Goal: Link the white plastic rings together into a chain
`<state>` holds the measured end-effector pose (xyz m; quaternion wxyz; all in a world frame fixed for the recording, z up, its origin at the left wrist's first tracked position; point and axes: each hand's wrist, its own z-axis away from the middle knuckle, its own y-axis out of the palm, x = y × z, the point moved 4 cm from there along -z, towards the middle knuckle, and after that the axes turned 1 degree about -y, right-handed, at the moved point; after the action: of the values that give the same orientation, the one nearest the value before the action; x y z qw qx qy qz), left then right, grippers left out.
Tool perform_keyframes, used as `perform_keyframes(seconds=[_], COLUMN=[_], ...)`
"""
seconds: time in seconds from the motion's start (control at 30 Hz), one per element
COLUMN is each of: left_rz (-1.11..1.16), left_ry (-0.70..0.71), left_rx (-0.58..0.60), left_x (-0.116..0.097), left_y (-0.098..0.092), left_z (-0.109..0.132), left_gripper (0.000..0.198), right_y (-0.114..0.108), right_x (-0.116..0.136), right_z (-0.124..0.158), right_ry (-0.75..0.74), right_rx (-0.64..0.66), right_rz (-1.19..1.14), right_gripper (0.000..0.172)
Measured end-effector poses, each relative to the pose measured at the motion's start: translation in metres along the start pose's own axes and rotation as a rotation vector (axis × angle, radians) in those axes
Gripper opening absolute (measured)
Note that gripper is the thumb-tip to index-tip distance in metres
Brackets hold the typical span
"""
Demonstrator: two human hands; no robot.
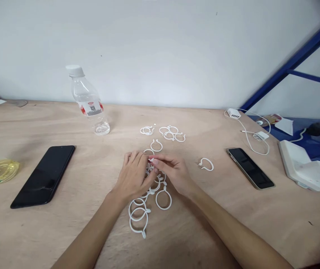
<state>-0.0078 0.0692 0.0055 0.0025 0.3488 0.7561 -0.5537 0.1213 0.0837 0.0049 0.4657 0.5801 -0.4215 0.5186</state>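
My left hand point(133, 173) and my right hand point(175, 172) meet over a pile of white plastic curtain rings. Between their fingertips is a small white part of a curtain ring point(151, 160); the fingers cover most of it. Closed rings with small eyelets, such as the curtain ring point(163, 209) in front of my right hand, lie partly under the hands and toward me. Just beyond my fingers rests an opened ring point(156, 150), its two ends apart. Another opened ring point(212, 163) lies alone to the right.
Farther back lie two small clusters of rings point(174, 139). A clear water bottle point(88, 98) stands back left, near a black phone point(43, 177) and a yellow transparent item point(0, 172). To the right are another phone point(251, 168), a white charging cable point(248, 140) and a white stand point(297, 164).
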Motion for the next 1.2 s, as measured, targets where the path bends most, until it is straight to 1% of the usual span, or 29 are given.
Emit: perform_keyframes(seconds=[0.1, 0.2, 0.3, 0.37, 0.47, 0.5, 0.57, 0.63, 0.7, 0.83, 0.97, 1.03, 1.07, 1.13, 1.17, 1.2], left_rz=[-0.056, -0.09, -0.09, -0.084, -0.09, -0.092, -0.087, -0.06, -0.02, 0.03, 0.043, 0.034, 0.03, 0.033, 0.047, 0.069], left_ry=[0.032, 0.063, 0.058, 0.055, 0.052, 0.047, 0.035, 0.029, 0.031, 0.049, 0.038, 0.035, 0.041, 0.066, 0.083, 0.1], left_rx=[0.011, 0.036, 0.017, 0.0, -0.015, -0.021, -0.029, -0.03, -0.028, -0.021, -0.027, -0.044, -0.059, -0.098, -0.113, -0.121], left_x=[0.001, 0.003, 0.003, 0.002, 0.001, 0.001, 0.002, 0.003, 0.004, 0.005, 0.005, 0.004, 0.003, 0.0, -0.001, -0.002], left_y=[0.004, 0.007, 0.006, 0.005, 0.003, 0.003, 0.003, 0.003, 0.004, 0.006, 0.006, 0.004, 0.002, -0.002, -0.003, -0.005], left_z=[0.001, 0.001, 0.001, 0.0, 0.0, -0.001, -0.001, -0.001, 0.0, 0.0, 0.0, 0.0, 0.001, 0.001, 0.002, 0.002], left_gripper=[0.02, 0.021, 0.022, 0.022, 0.021, 0.021, 0.022, 0.021, 0.021, 0.022, 0.025, 0.024, 0.021, 0.016, 0.018, 0.023], right_y=[0.0, 0.001, 0.002, -0.004, -0.019, -0.022, -0.023, -0.019, -0.013, -0.002, 0.001, -0.004, -0.01, -0.027, -0.035, -0.042], right_x=[0.004, 0.005, 0.004, 0.004, 0.007, 0.008, 0.008, 0.009, 0.009, 0.008, 0.009, 0.008, 0.007, 0.005, 0.003, 0.001], right_z=[0.002, 0.003, -0.004, -0.014, -0.03, -0.034, -0.035, -0.03, -0.024, -0.016, -0.017, -0.022, -0.027, -0.037, -0.041, -0.045], right_ry=[-0.094, -0.087, -0.04, -0.008, -0.023, -0.034, -0.034, -0.035, -0.045, -0.022, 0.006, -0.017, -0.046, -0.121, -0.15, -0.165], right_rx=[-0.032, -0.04, 0.042, 0.057, -0.027, -0.029, 0.05, 0.153, 0.219, 0.239, 0.247, 0.202, 0.134, -0.074, -0.168, -0.225], right_rz=[0.13, 0.188, 0.174, 0.158, 0.184, 0.2, 0.225, 0.25, 0.284, 0.275, 0.229, 0.279, 0.344, 0.565, 0.698, 0.823], right_gripper=[0.016, 0.016, 0.018, 0.021, 0.02, 0.02, 0.021, 0.023, 0.023, 0.022, 0.025, 0.026, 0.027, 0.023, 0.021, 0.021])
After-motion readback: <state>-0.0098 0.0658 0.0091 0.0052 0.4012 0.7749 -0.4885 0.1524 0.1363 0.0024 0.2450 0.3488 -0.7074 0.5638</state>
